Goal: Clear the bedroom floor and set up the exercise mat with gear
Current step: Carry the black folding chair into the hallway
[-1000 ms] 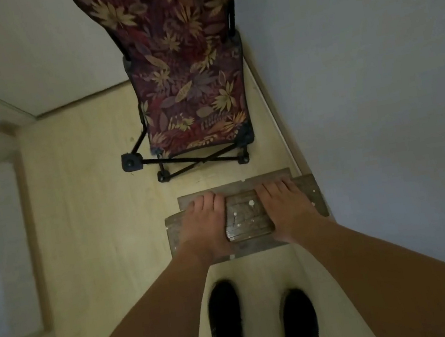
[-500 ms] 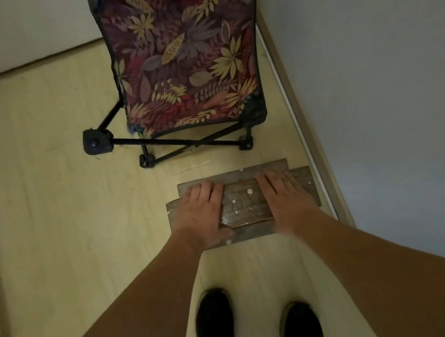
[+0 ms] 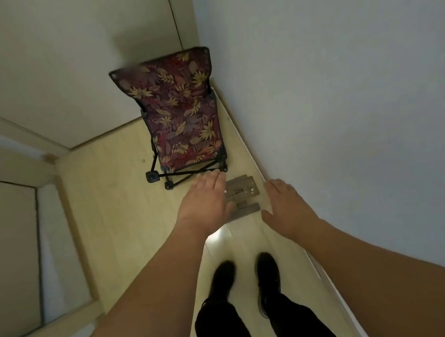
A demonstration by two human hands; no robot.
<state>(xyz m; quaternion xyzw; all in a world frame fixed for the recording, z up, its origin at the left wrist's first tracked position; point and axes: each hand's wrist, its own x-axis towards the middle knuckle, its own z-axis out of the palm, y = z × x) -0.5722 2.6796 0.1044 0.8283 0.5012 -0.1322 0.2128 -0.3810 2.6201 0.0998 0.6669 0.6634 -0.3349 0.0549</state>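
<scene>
From the head view, both hands had lifted off the wooden board (image 3: 242, 191), which half a second before they pressed flat; it lay on the floor (image 3: 110, 203) just in front of the folding chair (image 3: 182, 122), by the wall (image 3: 348, 90). That looked like the board set down, clearing under way. The left hand (image 3: 204, 200) and right hand (image 3: 287, 207) hovered palm-down above it, fingers straight and close together, holding nothing.
</scene>
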